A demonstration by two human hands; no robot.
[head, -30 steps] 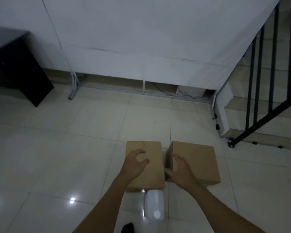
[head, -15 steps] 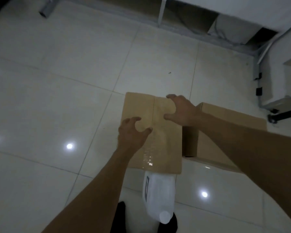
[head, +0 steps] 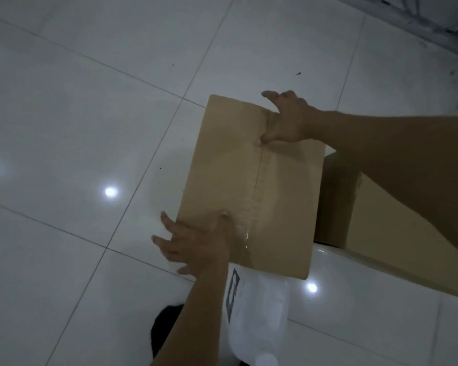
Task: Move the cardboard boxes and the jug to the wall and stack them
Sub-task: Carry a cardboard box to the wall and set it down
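Note:
A taped cardboard box (head: 251,180) lies in the middle of the head view on the tiled floor. My left hand (head: 196,244) grips its near left corner, thumb on top and fingers over the edge. At the far right corner my right hand (head: 288,120) grips the box with its thumb pressed on the taped seam. A second cardboard box (head: 360,220) stands to the right, partly hidden by my right forearm. Just below the first box lies a white jug (head: 259,313) on its side, its cap toward the bottom edge.
Glossy white floor tiles (head: 90,128) stretch to the left and ahead, with ceiling lights mirrored in them. A metal frame foot and cables (head: 434,27) show at the top right. A dark foot (head: 164,328) stands beside the jug.
My view has dropped closer to the box. My left hand slid to the near left corner and my right hand took hold of the far right corner.

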